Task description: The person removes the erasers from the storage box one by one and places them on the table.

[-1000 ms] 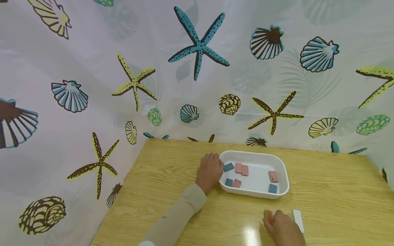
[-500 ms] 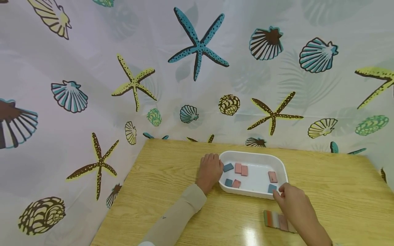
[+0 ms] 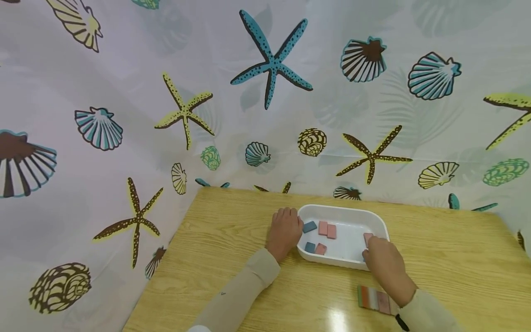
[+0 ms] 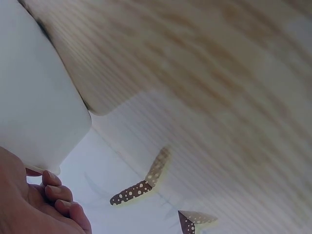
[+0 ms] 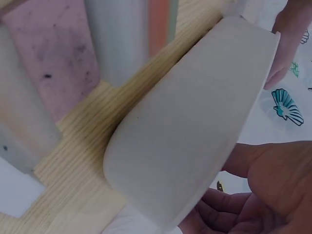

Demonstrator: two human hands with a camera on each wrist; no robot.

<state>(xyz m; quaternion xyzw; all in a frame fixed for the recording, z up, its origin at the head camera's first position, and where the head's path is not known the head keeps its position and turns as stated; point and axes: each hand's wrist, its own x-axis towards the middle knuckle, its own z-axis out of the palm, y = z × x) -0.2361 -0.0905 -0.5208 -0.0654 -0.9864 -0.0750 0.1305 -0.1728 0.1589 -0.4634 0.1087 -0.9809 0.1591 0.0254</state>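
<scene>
A white plastic tray (image 3: 350,242) stands on the table, holding small pink and blue blocks that look like erasers. My left hand (image 3: 284,234) grips its left rim with curled fingers, which also show at the tray's edge in the left wrist view. Over the tray's right end, my right hand (image 3: 386,263) reaches inside, its fingertips beside a pink block (image 3: 367,237) and a mostly hidden blue block (image 3: 364,256). In the right wrist view the tray wall covers the right fingertips, so any grip stays hidden. Towards the left lie a blue block (image 3: 309,226) and a pink block (image 3: 323,228).
In front of the tray, a row of coloured blocks (image 3: 377,299) lies side by side, partly under my right wrist. A white block (image 5: 17,192) sits at the row's end. Behind the wooden table (image 3: 232,221) hangs a shell-patterned curtain (image 3: 323,106).
My right hand has left the row of blocks, crossed the tray's near rim and gone down into its right end. The left hand has stayed on the rim.
</scene>
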